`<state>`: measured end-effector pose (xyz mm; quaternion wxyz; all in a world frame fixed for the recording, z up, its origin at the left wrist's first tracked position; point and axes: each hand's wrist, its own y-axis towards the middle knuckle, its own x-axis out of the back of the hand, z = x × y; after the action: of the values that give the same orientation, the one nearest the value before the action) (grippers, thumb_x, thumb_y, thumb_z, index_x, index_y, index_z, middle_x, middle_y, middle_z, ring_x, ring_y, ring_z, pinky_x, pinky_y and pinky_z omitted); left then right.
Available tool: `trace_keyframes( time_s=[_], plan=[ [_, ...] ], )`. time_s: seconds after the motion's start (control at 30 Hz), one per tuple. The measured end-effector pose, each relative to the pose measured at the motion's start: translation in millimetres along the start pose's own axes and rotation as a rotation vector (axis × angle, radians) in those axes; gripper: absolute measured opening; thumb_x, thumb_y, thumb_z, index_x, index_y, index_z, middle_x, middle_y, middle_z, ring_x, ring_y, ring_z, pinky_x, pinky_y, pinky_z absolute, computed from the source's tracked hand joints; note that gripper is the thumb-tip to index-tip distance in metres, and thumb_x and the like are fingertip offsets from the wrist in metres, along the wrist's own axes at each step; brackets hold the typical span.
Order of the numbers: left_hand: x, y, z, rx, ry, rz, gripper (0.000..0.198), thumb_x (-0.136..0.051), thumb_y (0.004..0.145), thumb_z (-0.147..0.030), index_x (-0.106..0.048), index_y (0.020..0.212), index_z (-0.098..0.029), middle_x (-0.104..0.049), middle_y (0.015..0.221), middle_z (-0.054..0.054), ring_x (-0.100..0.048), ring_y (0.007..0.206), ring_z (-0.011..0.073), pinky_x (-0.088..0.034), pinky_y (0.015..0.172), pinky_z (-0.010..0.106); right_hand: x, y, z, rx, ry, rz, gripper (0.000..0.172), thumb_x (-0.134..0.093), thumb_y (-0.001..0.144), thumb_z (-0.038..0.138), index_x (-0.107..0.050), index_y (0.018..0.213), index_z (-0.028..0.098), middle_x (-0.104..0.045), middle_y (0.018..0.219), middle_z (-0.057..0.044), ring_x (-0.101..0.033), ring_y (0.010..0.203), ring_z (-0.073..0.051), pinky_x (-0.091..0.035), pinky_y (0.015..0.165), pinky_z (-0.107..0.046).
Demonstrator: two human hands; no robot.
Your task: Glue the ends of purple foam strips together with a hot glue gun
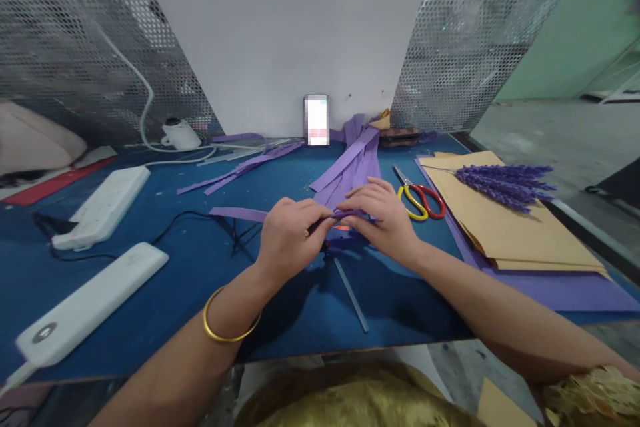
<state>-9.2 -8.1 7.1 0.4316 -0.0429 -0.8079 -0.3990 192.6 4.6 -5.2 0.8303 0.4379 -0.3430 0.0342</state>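
A purple paper strip (237,214) runs through both hands at the middle of the table, its loose end sticking out to the left. My left hand (290,235), below a gold bangle, pinches it between thumb and fingers. Close beside it, my right hand (383,221) grips the strip between its thumb and outstretched fingers. Under the hands lies a dark object with an orange patch, mostly hidden, and a translucent stick (351,295) like a glue stick points from it towards me. Beyond the fingers, a bundle of purple strips (357,157) fans out.
Scissors (420,195) with red and yellow handles lie right of my hands. Farther right, lavender sprigs (507,183) rest on tan paper sheets (530,233). White power strips (100,300) and cables occupy the left. A lit phone (317,121) leans against a white board (290,40).
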Motion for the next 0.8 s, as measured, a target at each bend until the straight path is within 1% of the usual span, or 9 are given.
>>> trace_keyframes(
  time_s=[0.07,0.13,0.27,0.4,0.47,0.53,0.6,0.7,0.8],
  plan=[
    [0.0,0,-1,-0.044,0.020,0.027,0.017,-0.060,0.094,-0.028,-0.073,0.087,-0.021,-0.076,0.081,0.001,-0.066,0.071,0.0154,-0.039,0.071,0.034,-1,-3,3,0.010,-0.021,0.005,0.016,-0.060,0.095,0.028,-0.068,0.082,0.025,-0.074,0.081,0.000,-0.068,0.082,-0.017,-0.037,0.108,-0.043],
    [0.7,1,-1,-0.047,0.041,0.032,0.018,-0.059,0.095,-0.031,-0.073,0.089,-0.021,-0.076,0.080,0.002,-0.066,0.071,0.0158,-0.039,0.071,0.034,0,-3,3,-0.010,-0.025,-0.012,0.020,-0.060,0.095,0.027,-0.065,0.076,0.024,-0.072,0.077,0.001,-0.066,0.076,-0.016,-0.038,0.107,-0.042],
    [2.0,2,1,-0.016,0.050,0.012,0.022,-0.058,0.096,-0.034,-0.072,0.085,-0.021,-0.075,0.077,0.001,-0.065,0.069,0.0153,-0.038,0.070,0.034,4,-1,-2,-0.054,-0.003,-0.014,0.017,-0.060,0.096,0.027,-0.066,0.079,0.025,-0.074,0.080,0.002,-0.067,0.076,-0.016,-0.039,0.107,-0.042],
    [1.6,2,2,-0.026,0.022,0.000,0.021,-0.059,0.096,-0.032,-0.072,0.084,-0.021,-0.074,0.076,0.000,-0.064,0.068,0.0149,-0.038,0.070,0.034,5,1,-6,-0.060,-0.017,-0.019,0.021,-0.062,0.095,0.028,-0.063,0.074,0.024,-0.071,0.074,0.002,-0.064,0.071,-0.016,-0.042,0.102,-0.040],
    [1.8,2,3,-0.012,0.014,-0.015,0.019,-0.060,0.095,-0.031,-0.072,0.084,-0.021,-0.074,0.077,0.000,-0.064,0.069,0.0151,-0.038,0.071,0.034,5,2,-8,-0.074,0.013,-0.030,0.020,-0.063,0.094,0.029,-0.064,0.075,0.024,-0.072,0.075,0.002,-0.065,0.071,-0.016,-0.043,0.101,-0.040],
    [2.6,2,5,0.016,0.016,-0.034,0.018,-0.061,0.094,-0.030,-0.072,0.084,-0.021,-0.074,0.076,0.000,-0.064,0.069,0.0154,-0.038,0.072,0.034,5,4,-11,-0.124,0.054,-0.052,0.019,-0.064,0.093,0.029,-0.066,0.075,0.023,-0.072,0.075,0.002,-0.065,0.072,-0.017,-0.045,0.096,-0.039],
    [3.7,3,6,0.050,0.017,-0.048,0.017,-0.062,0.094,-0.030,-0.072,0.083,-0.021,-0.073,0.074,0.000,-0.063,0.068,0.0156,-0.038,0.072,0.034,6,6,-14,-0.213,0.096,-0.081,0.018,-0.064,0.091,0.027,-0.066,0.074,0.023,-0.071,0.073,0.001,-0.064,0.072,-0.017,-0.047,0.085,-0.035],
    [4.4,3,7,0.076,0.012,-0.057,0.016,-0.063,0.092,-0.029,-0.072,0.082,-0.021,-0.072,0.073,0.000,-0.061,0.066,0.0156,-0.038,0.070,0.033,7,7,-18,-0.352,0.199,-0.113,0.015,-0.063,0.088,0.025,-0.067,0.074,0.021,-0.068,0.070,0.001,-0.062,0.069,-0.017,-0.046,0.069,-0.030],
    [4.3,3,7,0.082,0.023,-0.068,0.016,-0.064,0.092,-0.028,-0.072,0.081,-0.021,-0.072,0.073,0.000,-0.059,0.065,0.0153,-0.037,0.069,0.033,7,7,-16,-0.396,0.266,-0.113,0.015,-0.062,0.087,0.024,-0.067,0.074,0.020,-0.066,0.067,0.001,-0.059,0.065,-0.015,-0.044,0.064,-0.027]
  ],
)
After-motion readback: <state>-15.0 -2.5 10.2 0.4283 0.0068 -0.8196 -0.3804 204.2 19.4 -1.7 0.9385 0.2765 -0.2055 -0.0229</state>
